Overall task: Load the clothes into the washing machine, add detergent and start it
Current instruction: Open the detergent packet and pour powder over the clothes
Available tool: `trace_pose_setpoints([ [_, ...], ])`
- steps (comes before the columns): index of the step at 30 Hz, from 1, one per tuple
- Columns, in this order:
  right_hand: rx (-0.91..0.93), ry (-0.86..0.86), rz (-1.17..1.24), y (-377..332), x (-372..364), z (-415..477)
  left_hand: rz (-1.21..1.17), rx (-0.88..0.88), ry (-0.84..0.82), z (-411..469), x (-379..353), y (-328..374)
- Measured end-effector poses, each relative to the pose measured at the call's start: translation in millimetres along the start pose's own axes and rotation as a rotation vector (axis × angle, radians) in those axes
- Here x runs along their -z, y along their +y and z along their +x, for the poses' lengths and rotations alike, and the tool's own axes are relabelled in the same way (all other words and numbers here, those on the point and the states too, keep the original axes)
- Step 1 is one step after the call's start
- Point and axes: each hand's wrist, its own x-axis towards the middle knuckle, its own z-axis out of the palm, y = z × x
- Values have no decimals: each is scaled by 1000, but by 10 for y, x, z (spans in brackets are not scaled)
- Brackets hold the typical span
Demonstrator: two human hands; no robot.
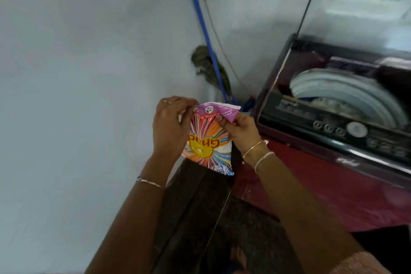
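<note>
A colourful detergent packet with a pink top hangs in front of me, held by both hands at its upper edge. My left hand pinches the top left corner. My right hand grips the pink top right part. To the right stands a maroon top-load washing machine with its glass lid raised. Inside its drum I see some pale and dark clothes, blurred.
A blue-handled mop with a dark cloth head leans in the wall corner behind the packet. A pale wall fills the left side. The machine's control panel with buttons faces me. Dark floor lies below my arms.
</note>
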Motion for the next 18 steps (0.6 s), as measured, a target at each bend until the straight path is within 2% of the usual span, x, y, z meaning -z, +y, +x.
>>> trace_pose_setpoints([
  [5,120,59,98,-784,127,-186,-298,19,95,286,207,683],
  [9,175,141,126,-1227,454,-273,-756,247,42,372,112,1170],
  [13,205,195,120,-1570,902,-344,-929,435,41,416,-160,1450],
  [15,219,219,147,-1747,1166,-372,-1041,600,-142,401,-438,1529],
  [18,234,230,167,-2002,1523,-350,-1088,766,-578,301,-933,1681],
])
